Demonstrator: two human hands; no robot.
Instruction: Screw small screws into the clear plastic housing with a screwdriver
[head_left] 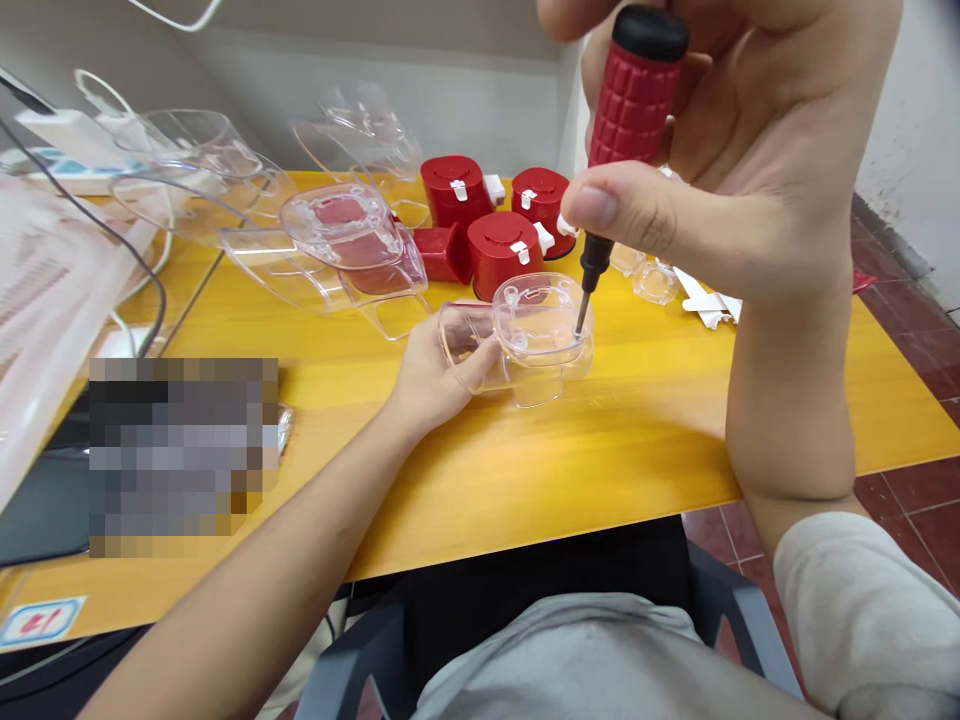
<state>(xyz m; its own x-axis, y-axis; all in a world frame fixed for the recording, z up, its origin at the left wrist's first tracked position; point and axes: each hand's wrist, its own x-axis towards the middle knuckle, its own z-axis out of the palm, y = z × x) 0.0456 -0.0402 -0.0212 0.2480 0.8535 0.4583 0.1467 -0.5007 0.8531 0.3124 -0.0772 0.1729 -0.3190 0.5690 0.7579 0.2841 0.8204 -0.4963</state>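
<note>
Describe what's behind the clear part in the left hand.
Behind the clear part stands a red canister with white tabs; farther back, two others it partly covers. Its far side is hidden.

The person wore a pale grey shirt point(577, 655), its soft cloth gathered in curved folds across the front. The right sleeve point(862, 600), in the same pale grey, was loose and short, ending near the elbow in a plain edge. The right forearm point(791, 400) and left forearm point(277, 555) were bare, as were the right hand point(765, 150) and left hand point(442, 375). Black material point(540, 572) showed beyond the shirt; whether it was clothing could not be told.
</note>
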